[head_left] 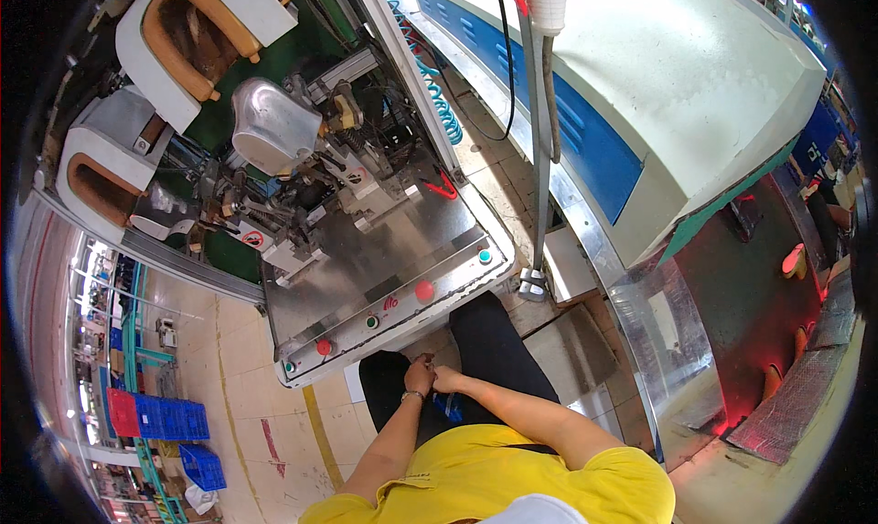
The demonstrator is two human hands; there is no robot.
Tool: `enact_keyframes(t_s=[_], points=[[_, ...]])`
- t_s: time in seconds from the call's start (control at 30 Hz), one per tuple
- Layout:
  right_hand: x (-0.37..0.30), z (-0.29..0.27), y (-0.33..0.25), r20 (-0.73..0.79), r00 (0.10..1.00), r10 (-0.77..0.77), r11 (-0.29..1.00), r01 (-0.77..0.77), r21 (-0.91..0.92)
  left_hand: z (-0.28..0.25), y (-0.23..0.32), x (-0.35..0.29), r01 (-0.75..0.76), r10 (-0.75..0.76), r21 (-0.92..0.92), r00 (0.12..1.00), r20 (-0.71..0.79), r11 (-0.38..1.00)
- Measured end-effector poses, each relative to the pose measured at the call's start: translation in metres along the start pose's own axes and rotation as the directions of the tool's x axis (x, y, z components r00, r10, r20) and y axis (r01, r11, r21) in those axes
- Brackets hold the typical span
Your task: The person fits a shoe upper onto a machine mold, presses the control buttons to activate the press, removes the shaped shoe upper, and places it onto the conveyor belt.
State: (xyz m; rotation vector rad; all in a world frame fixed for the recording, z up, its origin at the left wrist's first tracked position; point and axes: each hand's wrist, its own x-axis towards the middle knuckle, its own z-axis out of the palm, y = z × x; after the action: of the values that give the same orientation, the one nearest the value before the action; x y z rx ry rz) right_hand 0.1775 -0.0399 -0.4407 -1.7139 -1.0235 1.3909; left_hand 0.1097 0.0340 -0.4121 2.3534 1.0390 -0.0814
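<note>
Cap (pixel 538 510), seemingly lettered shirt (pixel 512 460), hands (pixel 420 377) together

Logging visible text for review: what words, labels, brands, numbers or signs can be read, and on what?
Red symbol on the machine's front panel: no readable wording.
Round prohibition sign on the white block: a pictogram.
White marking on the blue surface, right: too blurred.
Print on the yellow shirt: too small to read.

Bright yellow shirt (pixel 512 474) worn, sleeves (pixel 631 483) cut short, small dark marking (pixel 413 477) set on chest; legs covered by black trousers (pixel 498 336); left wrist (pixel 414 390) ringed by thin band (pixel 412 395), kind unclear; pale rounded item (pixel 535 510), perhaps cap, cut off by lower edge
</note>
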Motion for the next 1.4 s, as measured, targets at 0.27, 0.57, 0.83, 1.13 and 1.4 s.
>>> enact_keyframes(t_s=[0.27, 0.57, 0.83, 1.13, 1.4], points=[[-0.036, -0.026, -0.042, 0.032, 0.999, 0.029, 1.000, -0.029, 0.002, 0.004, -0.004, 0.002, 0.012, -0.012, 0.036, 1.000, 0.000, 0.999], [0.002, 0.003, 0.010, -0.093, 0.995, 0.033, 0.999, -0.034, -0.009, 0.014, -0.012, 0.006, -0.007, 0.007, -0.005, 1.000, 0.008, 1.000], [-0.004, -0.005, 0.013, -0.044, 0.999, -0.026, 0.991, 0.031, 0.128, 0.010, -0.003, 0.000, 0.111, -0.113, -0.090, 0.993, -0.019, 0.990], [-0.003, -0.011, 0.006, 0.125, 0.991, 0.047, 0.913, -0.094, 0.398, -0.016, 0.006, -0.013, 0.162, -0.161, -0.045, 0.987, 0.023, 0.986], [0.002, -0.011, 0.008, 0.132, 0.978, 0.163, 0.874, -0.205, 0.441, -0.004, -0.003, -0.015, 0.114, -0.117, -0.041, 0.989, -0.086, 0.993]])
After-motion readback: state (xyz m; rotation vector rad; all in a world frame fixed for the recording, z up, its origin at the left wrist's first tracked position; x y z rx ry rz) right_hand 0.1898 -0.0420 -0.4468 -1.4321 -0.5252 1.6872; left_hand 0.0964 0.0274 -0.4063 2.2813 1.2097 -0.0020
